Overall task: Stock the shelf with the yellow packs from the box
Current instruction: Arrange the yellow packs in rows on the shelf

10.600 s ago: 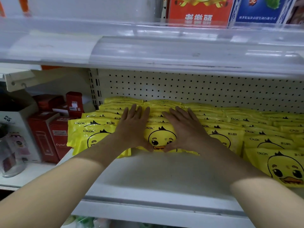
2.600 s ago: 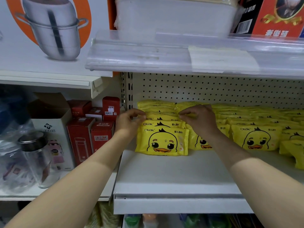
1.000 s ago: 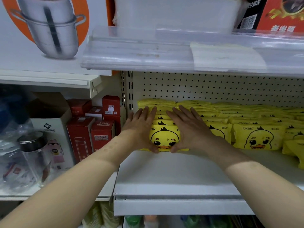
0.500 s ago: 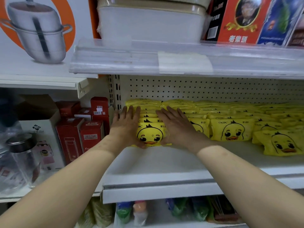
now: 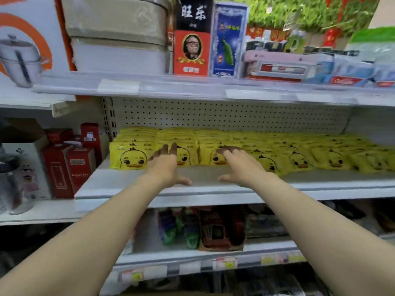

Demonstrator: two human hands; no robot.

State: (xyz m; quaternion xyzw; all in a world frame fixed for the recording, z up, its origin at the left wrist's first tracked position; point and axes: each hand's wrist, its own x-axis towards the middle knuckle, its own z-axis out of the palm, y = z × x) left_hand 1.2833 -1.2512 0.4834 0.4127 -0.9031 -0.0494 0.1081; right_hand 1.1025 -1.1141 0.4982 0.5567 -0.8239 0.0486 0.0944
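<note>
Spanning the middle shelf (image 5: 203, 181) from its left end to the right edge of view: yellow packs (image 5: 299, 160), laid in close columns that run from the front row back to the pegboard wall (image 5: 213, 116).

- Orientation: each pack lies with its long axis left to right, parallel to the shelf's front edge. The printed duck face is turned forward and upward, with the duck's tuft toward the rear. Packs overlap like shingles, each one behind showing only its top strip.
- Position: the front row sits back from the shelf lip, with a bare strip of shelf before it. The leftmost front pack (image 5: 128, 157) stands at the shelf's left end.
- Left hand (image 5: 165, 167): reached over the bare strip, palm down, fingers straight and spread, thumb out to the side, holding nothing. Its fingertips overlap the second column's front pack, but blur hides whether they touch it.
- Right hand (image 5: 239, 167): likewise released, palm down, fingers extended toward the third column's front pack. Contact cannot be told.
- Neighbouring bay, left: red boxes (image 5: 70, 165) standing upright, with a glass jar (image 5: 12, 182) beside them.
- Shelf above: a red-and-black carton (image 5: 191, 54) and a blue carton (image 5: 227, 39), both upright and side by side.
- Shelf below: mixed small goods (image 5: 192, 229), too blurred to identify.
</note>
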